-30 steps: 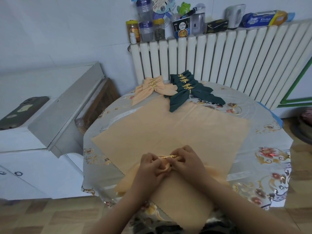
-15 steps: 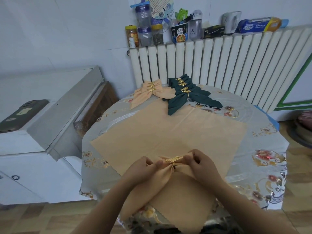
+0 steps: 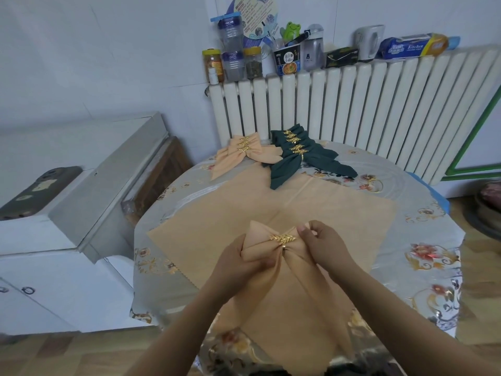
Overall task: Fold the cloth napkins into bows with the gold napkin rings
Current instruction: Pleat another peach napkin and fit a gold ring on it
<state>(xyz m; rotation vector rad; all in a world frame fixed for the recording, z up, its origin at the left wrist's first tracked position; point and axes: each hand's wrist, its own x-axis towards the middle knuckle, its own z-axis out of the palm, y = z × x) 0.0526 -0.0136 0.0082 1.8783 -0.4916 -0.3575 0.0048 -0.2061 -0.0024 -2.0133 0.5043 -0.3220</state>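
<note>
Napkin (image 3: 273, 248), peach cloth, gathered into a bow by a gold leaf-pattern ring (image 3: 283, 238), held just above the desk (image 3: 423, 240). Desk round, under a grey floral cover; a flat peach cloth (image 3: 217, 215) lies spread beneath the bow. White radiator (image 3: 352, 104) behind the desk, white wall, wood floor. Beyond the bow, toward the radiator: finished peach bows (image 3: 238, 153), beside them dark green bows (image 3: 298, 156). Left hand (image 3: 233, 261) grips the bow's left loop; right hand (image 3: 322, 245) pinches the right loop's top edge. Blue pack (image 3: 412, 46) atop the radiator reads "Kitchen".
</note>
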